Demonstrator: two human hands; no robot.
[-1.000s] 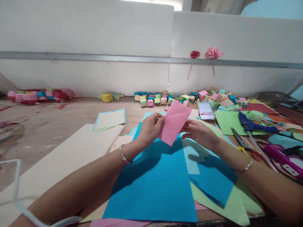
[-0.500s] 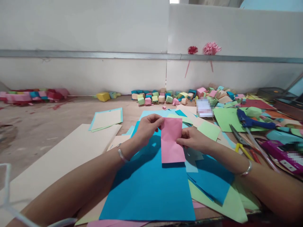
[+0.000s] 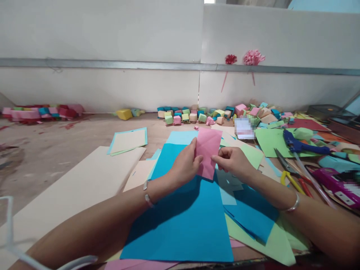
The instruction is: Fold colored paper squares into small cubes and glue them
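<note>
A pink rectangle of paper (image 3: 208, 150) with faint creases is held up between my two hands, tilted a little. My left hand (image 3: 187, 161) grips its left edge, the thumb lying on the front and the fingers behind. My right hand (image 3: 232, 161) pinches the lower right edge between thumb and forefinger. Beneath both hands lies a large sheet of blue paper (image 3: 180, 221), with the shadow of my left hand and forearm across it.
Cream sheets (image 3: 75, 187) lie on the left. Scissors (image 3: 292, 170), a blue glue gun (image 3: 302, 144) and a purple device (image 3: 336, 183) crowd the right. Small folded paper boxes (image 3: 185, 116) line the wall. Two paper flowers (image 3: 253, 57) hang from the rail.
The pink paper has moved up and slightly right and is now tilted. My left hand has shifted from its top corner down to its left edge, thumb on the front.
</note>
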